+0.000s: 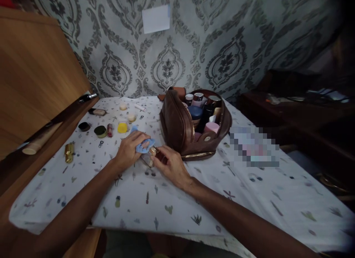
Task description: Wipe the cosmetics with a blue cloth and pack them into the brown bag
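My left hand (130,150) is closed on a crumpled light blue cloth (144,147), which it presses against a small glittery bottle (147,159) with a gold-coloured top. From the other side, my right hand (175,167) grips that bottle near its top with thumb and fingers. The bottle tilts just above the patterned tablecloth, and the fingers hide part of it. Right behind my right hand stands a brown cosmetic bag (174,121), unzipped and packed with several jars and bottles, among them a pink-lidded jar (211,127) and a blue-lidded jar (195,111).
Left of my hands lie a yellow pot (122,127), a dark green-lidded jar (100,131), a black lid (84,126), a small red tube (110,130) and a gold tube (69,153). A wooden panel (36,58) borders the left side. A pixelated item (254,147) lies right.
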Available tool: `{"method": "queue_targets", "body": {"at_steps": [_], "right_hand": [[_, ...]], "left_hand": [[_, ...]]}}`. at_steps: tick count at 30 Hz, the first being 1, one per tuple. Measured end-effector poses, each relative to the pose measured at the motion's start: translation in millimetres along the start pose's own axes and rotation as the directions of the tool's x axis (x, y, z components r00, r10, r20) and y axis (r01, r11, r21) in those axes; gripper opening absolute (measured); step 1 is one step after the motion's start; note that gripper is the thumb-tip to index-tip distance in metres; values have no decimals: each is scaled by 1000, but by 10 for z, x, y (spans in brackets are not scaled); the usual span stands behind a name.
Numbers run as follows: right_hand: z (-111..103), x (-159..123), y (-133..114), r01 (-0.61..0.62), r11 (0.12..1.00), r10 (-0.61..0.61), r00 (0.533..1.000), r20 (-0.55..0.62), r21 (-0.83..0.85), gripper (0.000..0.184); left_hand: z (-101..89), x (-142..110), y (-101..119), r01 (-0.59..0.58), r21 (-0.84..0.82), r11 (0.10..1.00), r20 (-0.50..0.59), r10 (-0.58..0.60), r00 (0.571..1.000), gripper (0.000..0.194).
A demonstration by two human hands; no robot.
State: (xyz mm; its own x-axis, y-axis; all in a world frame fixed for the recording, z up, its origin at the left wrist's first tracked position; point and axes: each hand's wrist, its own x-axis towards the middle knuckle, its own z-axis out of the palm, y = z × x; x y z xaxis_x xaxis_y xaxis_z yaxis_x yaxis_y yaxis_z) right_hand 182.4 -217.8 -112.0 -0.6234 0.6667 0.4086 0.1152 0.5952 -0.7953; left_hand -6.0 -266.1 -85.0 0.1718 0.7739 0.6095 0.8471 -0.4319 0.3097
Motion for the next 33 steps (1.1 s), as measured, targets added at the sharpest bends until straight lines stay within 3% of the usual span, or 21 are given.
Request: {"method": "queue_targets", "body": {"at_steps": [3,6,8,13,17,20,27,30,33], "right_hand": [[-2,-22,16,-35,997,35,999,10,74,11],[-14,-52,29,-23,987,15,998,53,156,47],[-23,-72,32,32,989,-50,990,129,142,55],[-30,-101,81,264,964,-259,929,265,18,53],[-54,-89,155,405,902,-369,903,220,-149,39],[-78,-81,160,426,850,-386,904,182,-309,28],[-48,-82,118,314,918,-283,947,154,-241,6],[-43,-56,131,212,959,-200,977,78,-188,6],[-64,-32,115,168,979,-162,985,62,-112,6]], "left_hand": [[-1,-5,1,134,-107,985,34,-131,991,31],[11,-9,7,207,-188,960,21,-207,978,31],[21,-7,6,245,-231,941,12,-249,968,31],[51,7,46,304,-276,912,93,-289,953,34],[62,8,99,362,-323,874,126,-340,932,35],[18,15,107,381,-356,853,98,-371,923,32],[-219,66,156,234,-268,935,-27,-250,968,32],[-225,54,205,59,-248,967,-42,-72,997,29],[-155,34,156,-93,-210,973,15,98,995,28]]}}
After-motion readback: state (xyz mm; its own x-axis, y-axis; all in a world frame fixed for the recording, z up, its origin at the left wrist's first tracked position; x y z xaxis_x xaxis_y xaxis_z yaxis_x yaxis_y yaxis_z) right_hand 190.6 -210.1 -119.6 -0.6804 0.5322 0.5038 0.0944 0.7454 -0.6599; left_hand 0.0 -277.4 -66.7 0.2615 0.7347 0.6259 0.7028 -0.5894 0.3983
